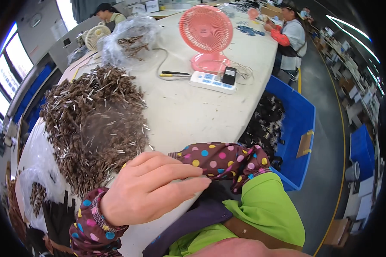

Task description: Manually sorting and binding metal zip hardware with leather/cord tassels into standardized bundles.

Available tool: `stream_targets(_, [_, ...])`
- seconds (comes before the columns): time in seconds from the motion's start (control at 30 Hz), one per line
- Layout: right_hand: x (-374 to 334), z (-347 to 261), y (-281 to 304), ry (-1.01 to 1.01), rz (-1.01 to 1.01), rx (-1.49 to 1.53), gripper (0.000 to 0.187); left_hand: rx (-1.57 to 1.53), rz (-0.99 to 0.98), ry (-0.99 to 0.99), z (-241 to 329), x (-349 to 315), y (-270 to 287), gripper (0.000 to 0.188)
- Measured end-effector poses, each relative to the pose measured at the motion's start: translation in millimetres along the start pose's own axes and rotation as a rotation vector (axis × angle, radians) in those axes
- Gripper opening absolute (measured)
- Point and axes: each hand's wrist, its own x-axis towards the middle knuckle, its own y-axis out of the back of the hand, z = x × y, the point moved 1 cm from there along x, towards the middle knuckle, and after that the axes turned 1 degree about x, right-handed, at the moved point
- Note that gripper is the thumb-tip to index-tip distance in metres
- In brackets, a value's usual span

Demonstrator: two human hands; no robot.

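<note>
My left hand (154,188) reaches in from the lower left, fingers stretched out to the right, with nothing seen in them. Its fingertips lie over the cuff of the brown polka-dot sleeve cover (214,160) on my right forearm; whether they touch it I cannot tell. My right hand is hidden behind the left one, so its fingers do not show. Just beyond both hands lies a big heap of brown cords with silvery metal tips (68,128), with a thinner, darker hollow in its middle. A matching sleeve cover (94,220) covers my left forearm.
On the pale table (188,115) stand a pink fan (206,30) and a white power strip (212,81). Clear plastic bags (128,40) hold more cords. A blue bin (298,141) with black pieces adjoins the table's right edge. Other people (291,38) sit farther off.
</note>
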Motion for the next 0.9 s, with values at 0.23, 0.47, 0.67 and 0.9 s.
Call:
stream_targets(0.23, [-14.9,13.7,-3.5,0.464,-0.008,0.048,0.028,0.085,-0.128,0.137,-16.0,-27.6,-6.6,0.025])
stream_targets(0.47, [-5.7,-11.7,15.7,-0.061,-0.041,0.609,0.027,-0.209,0.492,0.931,-52.9,-155.2,0.3,0.018])
stream_targets(0.67, [0.4,7.7,33.7,-0.199,0.088,0.702,0.032,-0.304,0.464,1.043,-80.1,-185.3,-25.3,0.03])
stream_targets(0.9, [4.7,-4.5,30.5,-0.296,0.038,0.646,0.028,-0.19,0.334,1.011,-85.5,-191.6,-41.0,0.043])
